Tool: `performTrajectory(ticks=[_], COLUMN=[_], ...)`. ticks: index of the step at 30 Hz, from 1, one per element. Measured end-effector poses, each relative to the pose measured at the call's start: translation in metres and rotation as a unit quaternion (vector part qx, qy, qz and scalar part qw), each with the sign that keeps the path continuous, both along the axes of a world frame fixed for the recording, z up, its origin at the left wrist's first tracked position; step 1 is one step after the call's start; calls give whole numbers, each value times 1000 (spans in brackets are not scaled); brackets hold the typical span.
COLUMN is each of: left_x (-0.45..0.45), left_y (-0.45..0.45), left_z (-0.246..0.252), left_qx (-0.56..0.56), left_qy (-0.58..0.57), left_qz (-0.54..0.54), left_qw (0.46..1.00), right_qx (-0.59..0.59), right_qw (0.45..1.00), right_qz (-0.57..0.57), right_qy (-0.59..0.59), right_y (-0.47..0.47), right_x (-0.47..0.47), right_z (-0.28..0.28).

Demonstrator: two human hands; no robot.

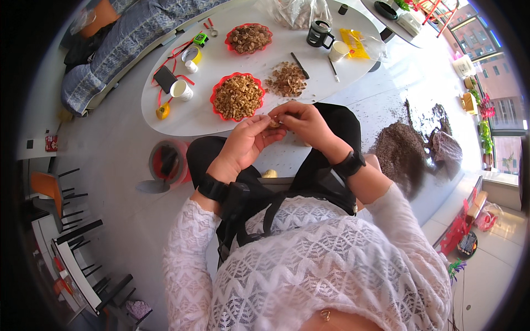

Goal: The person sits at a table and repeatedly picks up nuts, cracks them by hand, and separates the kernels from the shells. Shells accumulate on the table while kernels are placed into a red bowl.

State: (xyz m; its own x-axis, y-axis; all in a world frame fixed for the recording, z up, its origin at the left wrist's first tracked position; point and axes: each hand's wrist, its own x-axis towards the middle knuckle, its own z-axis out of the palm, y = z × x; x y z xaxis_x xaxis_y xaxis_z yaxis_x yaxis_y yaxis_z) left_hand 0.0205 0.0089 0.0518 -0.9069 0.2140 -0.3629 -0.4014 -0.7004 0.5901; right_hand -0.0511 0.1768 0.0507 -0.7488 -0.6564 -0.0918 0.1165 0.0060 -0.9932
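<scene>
My left hand point(252, 135) and my right hand point(305, 124) meet just past the table's near edge, over my lap. Between their fingertips they hold a small brown walnut piece point(274, 123), partly hidden by the fingers. Beyond my left hand, a red scalloped bowl point(213, 99) holds many shelled walnut kernels point(239, 97). Past my right hand lies a loose heap of broken shells point(288, 80), with a black pen-like tool point(299, 65) beside it. Farther back, a second red scalloped bowl point(227, 41) is filled with darker brown pieces point(250, 38).
On the white oval table point(198, 124) stand a white paper cup point(181, 90), a black phone point(165, 79), yellow tape point(191, 55), a dark mug point(319, 34), another cup point(339, 51) and a plastic bag point(298, 14). A bucket point(155, 161) is on the left floor; a dark granular pile point(399, 149) lies right.
</scene>
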Motion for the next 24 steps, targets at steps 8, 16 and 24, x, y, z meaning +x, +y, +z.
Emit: performTrajectory(ticks=[8, 16, 24], left_x=[2, 2, 3], left_y=[0, 2, 4], left_z=[1, -3, 0], left_qx=[-20, -116, -140], left_qy=[32, 52, 72], left_qz=[8, 24, 43], left_qw=[999, 992, 987], right_qx=[-192, -90, -115], right_qw=[928, 941, 945], right_qz=[-33, 15, 17], right_qy=[-317, -327, -305], right_y=[5, 5, -3], right_x=[1, 12, 17], right_z=[-7, -10, -12])
